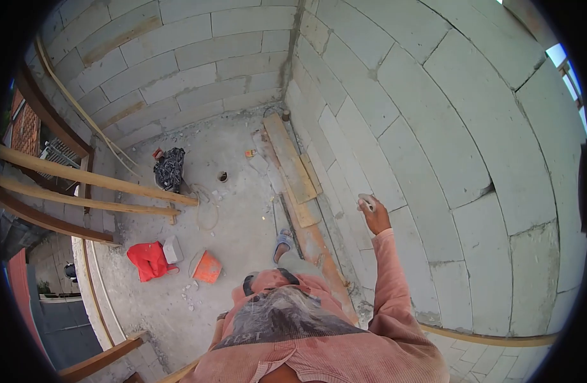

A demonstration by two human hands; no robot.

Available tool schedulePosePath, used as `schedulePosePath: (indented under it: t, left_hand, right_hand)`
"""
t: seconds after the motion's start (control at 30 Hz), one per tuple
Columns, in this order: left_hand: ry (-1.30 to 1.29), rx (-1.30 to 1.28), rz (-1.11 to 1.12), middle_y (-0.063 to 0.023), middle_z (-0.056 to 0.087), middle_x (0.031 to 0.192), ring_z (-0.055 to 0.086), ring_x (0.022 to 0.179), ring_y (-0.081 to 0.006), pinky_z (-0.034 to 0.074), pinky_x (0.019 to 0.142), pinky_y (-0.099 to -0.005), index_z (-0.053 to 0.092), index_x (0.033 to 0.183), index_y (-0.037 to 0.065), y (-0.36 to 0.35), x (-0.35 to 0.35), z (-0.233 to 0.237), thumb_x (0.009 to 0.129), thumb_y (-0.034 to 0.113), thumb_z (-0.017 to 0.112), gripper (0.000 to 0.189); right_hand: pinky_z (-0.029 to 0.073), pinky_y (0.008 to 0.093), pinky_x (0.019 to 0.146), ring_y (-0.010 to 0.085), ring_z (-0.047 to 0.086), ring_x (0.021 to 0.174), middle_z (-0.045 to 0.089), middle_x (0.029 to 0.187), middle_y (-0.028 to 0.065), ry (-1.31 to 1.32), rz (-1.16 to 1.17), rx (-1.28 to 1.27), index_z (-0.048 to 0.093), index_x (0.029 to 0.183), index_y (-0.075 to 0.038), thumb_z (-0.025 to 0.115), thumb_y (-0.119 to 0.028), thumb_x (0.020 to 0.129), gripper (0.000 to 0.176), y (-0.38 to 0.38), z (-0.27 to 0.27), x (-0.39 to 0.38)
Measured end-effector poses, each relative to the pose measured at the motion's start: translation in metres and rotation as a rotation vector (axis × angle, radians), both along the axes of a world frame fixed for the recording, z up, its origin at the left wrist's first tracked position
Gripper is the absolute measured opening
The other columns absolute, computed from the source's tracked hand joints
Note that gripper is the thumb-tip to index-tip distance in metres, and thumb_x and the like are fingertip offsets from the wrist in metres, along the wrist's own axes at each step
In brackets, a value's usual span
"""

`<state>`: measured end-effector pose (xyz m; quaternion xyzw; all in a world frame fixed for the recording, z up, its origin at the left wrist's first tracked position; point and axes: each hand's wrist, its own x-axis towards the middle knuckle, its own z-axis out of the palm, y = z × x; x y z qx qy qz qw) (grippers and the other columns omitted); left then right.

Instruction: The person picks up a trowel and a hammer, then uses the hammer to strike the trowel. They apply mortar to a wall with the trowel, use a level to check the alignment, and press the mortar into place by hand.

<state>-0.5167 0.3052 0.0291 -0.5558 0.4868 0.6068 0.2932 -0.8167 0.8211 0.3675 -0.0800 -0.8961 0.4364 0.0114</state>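
Note:
My right hand (375, 219) is raised in front of the block wall (427, 185) on the right, its fingers closed round a small pale object (368, 203). Its kind is too small to tell, and I cannot make out whether it touches the wall. The pink sleeve (392, 268) covers that arm up to the wrist. At the left side of my shirt, a small dark patch (222, 315) seems to be my left hand, low and mostly hidden; its fingers do not show.
Long planks (290, 159) lie along the wall's foot. On the concrete floor are an orange bucket (207, 267), a red bag (149, 260), a pale block (172, 249), a black bag (170, 170) and a hole (222, 176). Wooden poles (96, 179) cross on the left by an opening.

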Motion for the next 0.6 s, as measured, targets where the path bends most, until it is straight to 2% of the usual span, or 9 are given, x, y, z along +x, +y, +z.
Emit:
schedulePosePath:
  t: [0.1,0.2,0.37,0.43,0.47,0.5,0.57,0.6]
  left_hand:
    - [0.009,0.017,-0.064,-0.013,0.067,0.127,0.067,0.107,-0.0335,0.053,0.086,-0.0516,0.055,0.135,0.014,0.015,-0.058,-0.004,0.103,0.036,0.054,0.04]
    - [-0.018,-0.014,-0.076,-0.0131,0.067,0.127,0.067,0.107,-0.0343,0.053,0.087,-0.0522,0.056,0.135,0.013,0.024,-0.144,-0.004,0.103,0.037,0.053,0.04]
    - [0.023,-0.073,-0.06,-0.0134,0.067,0.126,0.067,0.108,-0.0356,0.054,0.088,-0.0532,0.056,0.135,0.012,0.046,-0.27,0.002,0.103,0.038,0.052,0.041]
    - [0.119,-0.053,-0.137,-0.0126,0.066,0.129,0.066,0.108,-0.0363,0.054,0.086,-0.0516,0.055,0.136,0.013,0.058,-0.323,0.004,0.102,0.038,0.053,0.041]
    - [0.183,-0.034,-0.195,-0.0118,0.064,0.131,0.065,0.108,-0.0368,0.054,0.085,-0.0499,0.053,0.136,0.015,0.062,-0.348,-0.002,0.102,0.037,0.053,0.041]
    - [0.24,-0.059,-0.159,-0.011,0.063,0.132,0.065,0.108,-0.0354,0.053,0.084,-0.0483,0.054,0.134,0.016,0.074,-0.369,0.007,0.102,0.035,0.053,0.037]
    - [0.41,-0.096,-0.101,-0.0085,0.062,0.133,0.065,0.108,-0.0331,0.052,0.084,-0.0478,0.055,0.134,0.019,0.087,-0.425,0.024,0.103,0.033,0.055,0.034]
    - [0.519,-0.107,-0.084,-0.007,0.062,0.132,0.065,0.108,-0.0322,0.052,0.084,-0.0488,0.054,0.135,0.02,0.09,-0.454,0.033,0.102,0.032,0.056,0.035]
  right_hand:
    - [0.053,0.0365,0.089,0.0312,0.071,0.099,0.073,0.111,0.0188,0.325,0.003,0.171,0.07,0.118,0.001,0.065,-0.03,0.101,0.035,0.023,0.086,-0.063]
    - [0.054,0.0356,0.085,0.0295,0.072,0.092,0.075,0.105,0.017,0.58,0.011,0.322,0.072,0.114,0.0,0.067,-0.029,0.101,0.031,0.027,0.194,-0.113]
    - [0.054,0.0296,0.078,0.0183,0.071,0.088,0.074,0.093,0.0106,0.94,0.018,0.25,0.074,0.11,0.002,0.069,-0.029,0.101,0.032,0.02,0.344,-0.175]
    - [0.054,0.0284,0.077,0.0146,0.07,0.086,0.073,0.09,0.008,1.111,0.039,0.06,0.074,0.108,0.003,0.068,-0.03,0.102,0.033,0.009,0.392,-0.201]
    - [0.055,0.0289,0.077,0.0149,0.071,0.085,0.074,0.09,0.008,1.193,0.029,0.031,0.074,0.108,0.003,0.068,-0.028,0.102,0.033,0.004,0.415,-0.215]
    - [0.056,0.0295,0.077,0.0152,0.071,0.083,0.074,0.09,0.008,1.274,0.023,-0.001,0.074,0.107,0.004,0.068,-0.027,0.102,0.032,0.001,0.439,-0.232]
    - [0.06,0.0304,0.077,0.0164,0.072,0.081,0.074,0.092,0.0117,1.461,0.028,0.09,0.075,0.109,0.003,0.064,-0.03,0.104,0.035,0.003,0.49,-0.273]
    - [0.06,0.036,0.084,0.0231,0.074,0.091,0.075,0.1,0.0149,1.46,-0.017,0.139,0.075,0.111,0.001,0.064,-0.027,0.103,0.031,0.005,0.516,-0.292]
